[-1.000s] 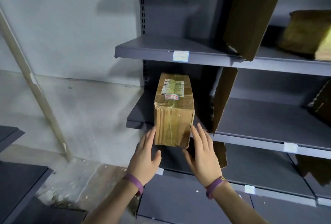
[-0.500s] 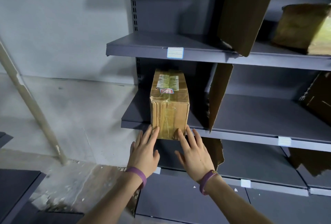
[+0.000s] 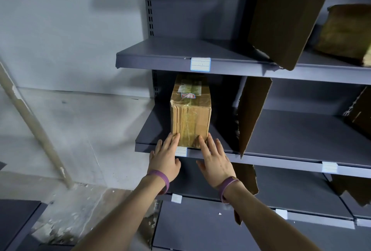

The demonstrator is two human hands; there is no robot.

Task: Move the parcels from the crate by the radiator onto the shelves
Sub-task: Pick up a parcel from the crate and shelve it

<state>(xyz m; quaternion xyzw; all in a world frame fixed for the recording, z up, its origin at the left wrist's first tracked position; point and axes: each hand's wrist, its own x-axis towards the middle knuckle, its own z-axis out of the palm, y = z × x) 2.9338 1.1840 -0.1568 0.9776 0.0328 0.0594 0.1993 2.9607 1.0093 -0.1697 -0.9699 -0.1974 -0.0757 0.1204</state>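
- Parcel point(image 3: 190, 118): a taped brown cardboard box with a printed label on top. It stood on the middle shelf point(image 3: 291, 136) at that shelf's left end, its front face close to the shelf's front edge.
- Left hand point(image 3: 165, 156): fingers were straight and slightly spread. The fingertips touched the lower left of the parcel's front face, just above the middle shelf's front edge, and the hand grasped nothing.
- Right hand point(image 3: 214, 160): it was likewise flat and unclenched. The fingertips rested against the lower right of the same face, and nothing was held.
- Cardboard divider point(image 3: 254, 114): stood upright on the middle shelf, right of the parcel and apart from it.
- Upper shelf point(image 3: 180, 51): lay directly above the middle shelf and bore a white label point(image 3: 200, 64) on its front edge. A second wrapped parcel point(image 3: 345, 31) sat at its far right.
- Pole point(image 3: 34, 126): leaned well left of the middle shelf.
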